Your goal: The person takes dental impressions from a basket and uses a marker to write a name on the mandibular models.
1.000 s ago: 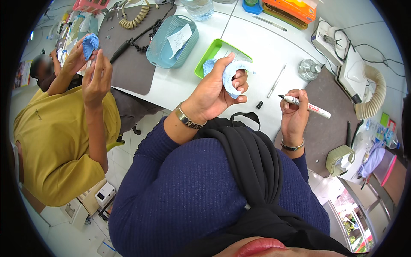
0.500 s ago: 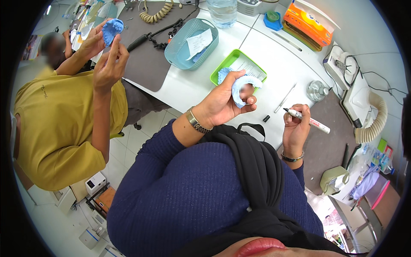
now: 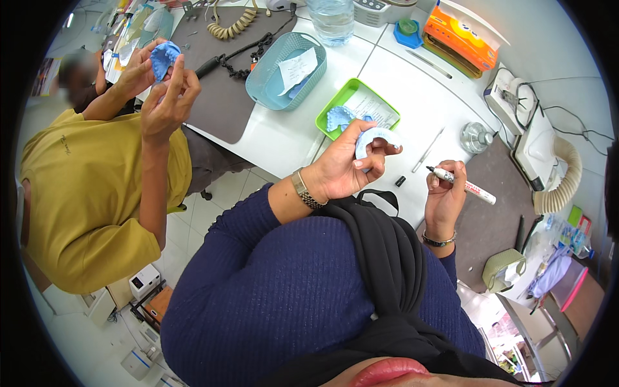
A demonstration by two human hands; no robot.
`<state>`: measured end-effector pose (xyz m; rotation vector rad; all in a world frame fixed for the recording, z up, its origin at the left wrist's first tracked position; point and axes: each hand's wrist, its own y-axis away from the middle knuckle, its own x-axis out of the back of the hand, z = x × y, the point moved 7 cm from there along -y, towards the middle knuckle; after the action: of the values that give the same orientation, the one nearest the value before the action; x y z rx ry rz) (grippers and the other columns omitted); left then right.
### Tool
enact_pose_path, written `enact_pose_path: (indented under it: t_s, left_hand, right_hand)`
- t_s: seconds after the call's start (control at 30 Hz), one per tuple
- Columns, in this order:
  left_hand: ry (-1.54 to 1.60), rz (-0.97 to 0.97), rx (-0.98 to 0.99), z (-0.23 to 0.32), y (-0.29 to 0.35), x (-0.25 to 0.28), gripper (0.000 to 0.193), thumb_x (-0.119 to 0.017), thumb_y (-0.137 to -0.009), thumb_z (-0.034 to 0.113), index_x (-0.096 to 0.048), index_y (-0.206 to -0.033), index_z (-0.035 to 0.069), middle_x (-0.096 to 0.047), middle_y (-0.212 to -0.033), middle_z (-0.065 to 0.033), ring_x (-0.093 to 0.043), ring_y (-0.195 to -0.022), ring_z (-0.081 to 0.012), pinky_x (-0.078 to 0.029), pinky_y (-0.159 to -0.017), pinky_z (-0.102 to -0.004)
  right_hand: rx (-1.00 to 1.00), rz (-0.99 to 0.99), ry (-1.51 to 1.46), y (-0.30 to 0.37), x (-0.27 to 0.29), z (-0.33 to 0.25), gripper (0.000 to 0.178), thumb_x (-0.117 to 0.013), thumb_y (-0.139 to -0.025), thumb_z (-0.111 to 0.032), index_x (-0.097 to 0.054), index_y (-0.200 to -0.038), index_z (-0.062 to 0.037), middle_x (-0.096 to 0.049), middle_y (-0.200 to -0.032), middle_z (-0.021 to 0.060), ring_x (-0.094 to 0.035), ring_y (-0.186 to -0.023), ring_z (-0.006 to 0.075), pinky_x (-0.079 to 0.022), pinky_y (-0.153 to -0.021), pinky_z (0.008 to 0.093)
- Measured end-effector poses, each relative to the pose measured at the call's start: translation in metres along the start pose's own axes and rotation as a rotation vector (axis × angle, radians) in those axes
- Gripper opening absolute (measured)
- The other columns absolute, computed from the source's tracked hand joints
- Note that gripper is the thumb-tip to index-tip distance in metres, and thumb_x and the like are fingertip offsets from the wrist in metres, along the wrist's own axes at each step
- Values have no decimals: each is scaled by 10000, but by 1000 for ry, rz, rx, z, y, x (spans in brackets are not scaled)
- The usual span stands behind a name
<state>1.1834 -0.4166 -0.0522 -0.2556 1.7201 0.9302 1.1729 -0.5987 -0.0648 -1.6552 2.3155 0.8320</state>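
A pale blue, horseshoe-shaped dental cast (image 3: 378, 137) is gripped by the fingers and thumb of my left hand (image 3: 342, 164), in front of a green tray (image 3: 327, 109). In that tray lie another blue dental cast (image 3: 338, 117) and a printed paper slip (image 3: 373, 106). My right hand (image 3: 445, 197) holds a white marker (image 3: 478, 191) between its fingers, its dark tip uncovered and pointing left toward the cast, apart from it. A small black marker cap (image 3: 400, 181) lies on the table between my hands, beside a thin pointed tool (image 3: 428, 150).
On my left a co-worker in a yellow shirt (image 3: 97, 200) holds a blue dental cast (image 3: 165, 59). A teal basket (image 3: 258, 84) with papers and a large clear water container (image 3: 331, 22) stand ahead. To the right are a glass bottle (image 3: 476, 137), a ribbed hose (image 3: 570, 168) and an olive basket (image 3: 504, 271).
My left hand has shifted slightly right and down, tilting the cast and uncovering more of the one in the tray. The co-worker's hands have lowered their cast a little.
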Motion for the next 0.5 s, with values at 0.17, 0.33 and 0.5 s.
enact_pose_path:
  t_s: [0.17,0.33,0.5]
  left_hand:
    - [13,-118,103,-9,-2,-9,414,-397,-959,370,-524,-1002,-22,-557,-1068,-152,-412,-455,-22,-526,-641,-217]
    - [-21,-106,98,-9,-3,-8,521,-351,-967,370,-459,-1248,-55,-557,-1152,-176,-449,-518,-37,-526,-672,-228]
    - [-149,-12,-30,1,-2,-12,555,-394,-963,332,-366,-1331,-82,-580,-1108,-166,-510,-595,-67,-534,-711,-255]
  right_hand:
    - [5,-1,-2,1,1,1,206,-447,-959,-225,-466,-818,-76,-491,-785,37,-453,-594,107,-372,-544,244]
    - [7,-3,0,1,-1,1,203,-442,-961,-222,-464,-822,-75,-491,-785,36,-451,-597,107,-372,-545,244]
    - [3,5,3,2,0,3,207,-442,-961,-226,-465,-822,-74,-491,-787,37,-447,-600,107,-372,-549,244]
